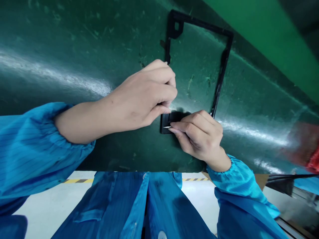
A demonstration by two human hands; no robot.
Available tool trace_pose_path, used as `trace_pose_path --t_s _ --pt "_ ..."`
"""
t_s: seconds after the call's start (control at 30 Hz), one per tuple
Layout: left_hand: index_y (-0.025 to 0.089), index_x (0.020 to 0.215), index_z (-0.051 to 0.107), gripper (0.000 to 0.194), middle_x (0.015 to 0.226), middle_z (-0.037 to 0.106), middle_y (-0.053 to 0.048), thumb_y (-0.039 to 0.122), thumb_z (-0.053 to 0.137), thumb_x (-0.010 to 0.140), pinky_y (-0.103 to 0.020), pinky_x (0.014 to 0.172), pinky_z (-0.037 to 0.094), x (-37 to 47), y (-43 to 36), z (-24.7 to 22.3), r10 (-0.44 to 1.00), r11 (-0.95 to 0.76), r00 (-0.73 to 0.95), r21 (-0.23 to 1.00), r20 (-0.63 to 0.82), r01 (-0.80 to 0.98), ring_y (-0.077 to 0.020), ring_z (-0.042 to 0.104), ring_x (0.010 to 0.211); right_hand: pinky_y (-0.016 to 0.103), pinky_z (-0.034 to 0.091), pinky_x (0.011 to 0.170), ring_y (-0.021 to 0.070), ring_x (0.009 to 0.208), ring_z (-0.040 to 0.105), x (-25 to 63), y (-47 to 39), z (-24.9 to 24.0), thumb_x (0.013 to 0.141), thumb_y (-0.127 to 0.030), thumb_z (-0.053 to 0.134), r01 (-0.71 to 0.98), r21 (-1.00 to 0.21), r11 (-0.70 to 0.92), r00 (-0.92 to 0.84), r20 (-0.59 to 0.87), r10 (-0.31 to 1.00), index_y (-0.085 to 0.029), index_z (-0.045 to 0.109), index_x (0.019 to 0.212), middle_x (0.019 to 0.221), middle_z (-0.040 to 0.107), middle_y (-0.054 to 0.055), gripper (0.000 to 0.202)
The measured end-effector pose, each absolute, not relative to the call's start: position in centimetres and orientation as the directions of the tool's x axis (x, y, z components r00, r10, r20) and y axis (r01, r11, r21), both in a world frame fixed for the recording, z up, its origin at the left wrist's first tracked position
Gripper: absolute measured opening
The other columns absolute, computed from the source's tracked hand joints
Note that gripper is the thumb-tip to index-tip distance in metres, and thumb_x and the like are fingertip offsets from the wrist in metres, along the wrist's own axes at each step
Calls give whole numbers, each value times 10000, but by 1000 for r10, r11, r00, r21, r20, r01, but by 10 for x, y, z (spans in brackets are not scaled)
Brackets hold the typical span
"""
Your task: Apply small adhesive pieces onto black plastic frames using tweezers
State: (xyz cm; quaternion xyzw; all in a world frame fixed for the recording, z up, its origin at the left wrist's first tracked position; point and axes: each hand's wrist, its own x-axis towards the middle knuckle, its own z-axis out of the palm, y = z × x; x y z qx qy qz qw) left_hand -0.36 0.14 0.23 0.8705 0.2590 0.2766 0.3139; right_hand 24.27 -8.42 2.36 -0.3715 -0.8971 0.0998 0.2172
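A thin black rectangular frame (220, 78) lies on the green tabletop, with a wider tab at its far left corner. My left hand (149, 94) rests over the frame's left side, its fingers curled and closed; whether they grip the frame's edge or something small is hidden. Between the thumb and forefinger of my right hand (199, 134) is a thin, pointed metal tool (166, 127). The tip points left, over the frame's near left corner. Part of the frame's near side is covered by my right hand.
The green tabletop (124, 151) has scuffs and bright reflections. A red object (314, 161) is at the right edge, above dark items beside the table. A bright green surface (261, 36) runs along the far right.
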Motion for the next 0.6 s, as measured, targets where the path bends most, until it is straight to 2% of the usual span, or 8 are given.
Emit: trace_pose_path --t_s 0.23,0.43,0.6 --pt "246 763 617 182 1098 691 -85 270 617 943 -536 954 553 -4 2 2 625 -668 714 690 315 279 -323 626 1171 312 502 686 161 791 607 243 -85 23 904 -164 786 588 -315 745 -657 351 667 -159 710 1025 886 711 47 143" --pt "242 775 618 167 1094 692 -81 255 612 942 -535 957 555 -4 1 2 629 -664 710 695 316 278 -319 626 1166 298 518 670 148 773 619 244 -86 28 934 -185 757 552 -371 747 -684 311 660 -169 703 997 884 718 42 85" --pt "243 777 623 171 1093 692 -81 257 607 946 -539 971 553 -3 2 3 623 -664 715 698 316 270 -314 627 1162 295 541 659 152 780 649 244 -89 30 909 -183 786 468 -470 748 -728 276 628 -157 707 1029 864 716 34 146"
